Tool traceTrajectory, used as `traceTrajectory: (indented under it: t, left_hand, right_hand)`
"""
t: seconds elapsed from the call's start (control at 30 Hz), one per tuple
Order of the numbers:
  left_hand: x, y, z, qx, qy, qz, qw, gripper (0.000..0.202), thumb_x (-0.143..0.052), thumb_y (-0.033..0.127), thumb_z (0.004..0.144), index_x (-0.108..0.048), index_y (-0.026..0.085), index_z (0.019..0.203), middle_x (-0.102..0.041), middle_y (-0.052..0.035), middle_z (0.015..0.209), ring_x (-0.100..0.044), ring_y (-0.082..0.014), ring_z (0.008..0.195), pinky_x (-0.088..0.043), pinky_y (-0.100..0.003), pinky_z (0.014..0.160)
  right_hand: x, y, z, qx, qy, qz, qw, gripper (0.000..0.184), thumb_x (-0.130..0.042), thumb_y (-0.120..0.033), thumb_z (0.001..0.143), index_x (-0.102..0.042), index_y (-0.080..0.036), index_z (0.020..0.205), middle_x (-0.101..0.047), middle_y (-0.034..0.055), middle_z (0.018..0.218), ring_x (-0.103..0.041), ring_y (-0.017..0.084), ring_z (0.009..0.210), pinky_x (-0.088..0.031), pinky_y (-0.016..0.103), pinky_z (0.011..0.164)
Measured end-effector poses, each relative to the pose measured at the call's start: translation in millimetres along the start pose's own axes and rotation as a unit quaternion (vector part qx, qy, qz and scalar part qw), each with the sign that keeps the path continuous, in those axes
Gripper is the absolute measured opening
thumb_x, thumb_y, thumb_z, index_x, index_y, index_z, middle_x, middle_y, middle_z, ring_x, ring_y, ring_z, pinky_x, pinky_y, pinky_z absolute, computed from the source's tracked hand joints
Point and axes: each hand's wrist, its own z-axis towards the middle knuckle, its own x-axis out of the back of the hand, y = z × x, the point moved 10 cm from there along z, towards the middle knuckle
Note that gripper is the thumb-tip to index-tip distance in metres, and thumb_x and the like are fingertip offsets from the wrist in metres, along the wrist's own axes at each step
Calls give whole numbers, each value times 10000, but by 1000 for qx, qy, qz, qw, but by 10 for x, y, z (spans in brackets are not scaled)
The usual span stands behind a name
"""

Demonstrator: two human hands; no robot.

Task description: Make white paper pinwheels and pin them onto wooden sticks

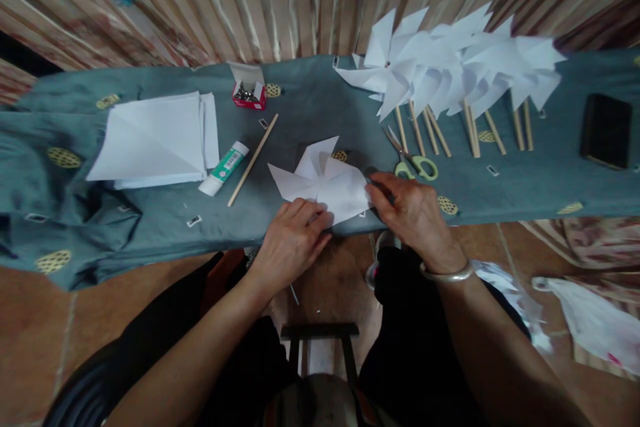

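Observation:
A half-folded white paper pinwheel [325, 180] lies flat on the grey-green cloth [165, 220] near its front edge. My left hand [293, 240] rests on the paper's near left corner, fingers curled down on it. My right hand [410, 210], with a silver bangle at the wrist, pinches the paper's right edge; a small dark thing sits at its fingertips, too small to name. A loose wooden stick [253, 160] and a glue stick [224, 169] lie just left of the paper.
A stack of white sheets [155, 140] lies at left, a red box of pins [249, 95] behind. Green-handled scissors [413, 160] lie right of the paper. Several finished pinwheels on sticks [450, 67] line the back right. A black phone [606, 130] is far right.

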Motion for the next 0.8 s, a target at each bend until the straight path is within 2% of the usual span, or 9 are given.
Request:
traceTrajectory:
  t: [0.17,0.27,0.4,0.6,0.8]
  left_hand:
    - [-17,-25,-1,0,14,5,1000,147,-583,176,908,-656,143,1031,-686,-90,1038,-616,-232,917,-533,-371,773]
    - [11,-7,-15,-6,27,6,1000,145,-571,170,916,-664,130,1020,-694,-88,1020,-628,-221,901,-551,-358,778]
    - [58,20,-34,-11,37,17,999,130,-557,144,919,-672,116,974,-707,-83,990,-647,-205,865,-566,-336,764]
    - [128,-4,-23,2,48,25,999,174,-502,136,938,-676,120,931,-708,-85,936,-666,-185,812,-579,-317,722]
    - [162,-15,-41,3,42,25,999,164,-506,136,936,-670,126,934,-707,-73,932,-669,-174,800,-576,-299,714]
  right_hand:
    - [184,-90,-5,28,54,69,996,267,-508,-259,941,-702,-182,1107,-761,90,1029,-699,253,972,-520,419,910]
    - [155,-159,-9,46,31,133,990,275,-468,-195,947,-705,-204,1086,-759,62,1050,-699,220,973,-532,390,911]
    - [71,-174,-8,57,0,144,988,303,-445,-170,937,-705,-187,1093,-756,77,1064,-699,230,987,-540,405,911]
    - [16,-66,22,23,-28,157,987,309,-441,-206,940,-705,-197,1101,-745,83,1099,-693,231,1036,-538,417,942]
    - [-16,-36,3,31,-67,212,975,397,-423,-79,859,-706,-237,1089,-725,55,1134,-673,210,1082,-541,410,951]
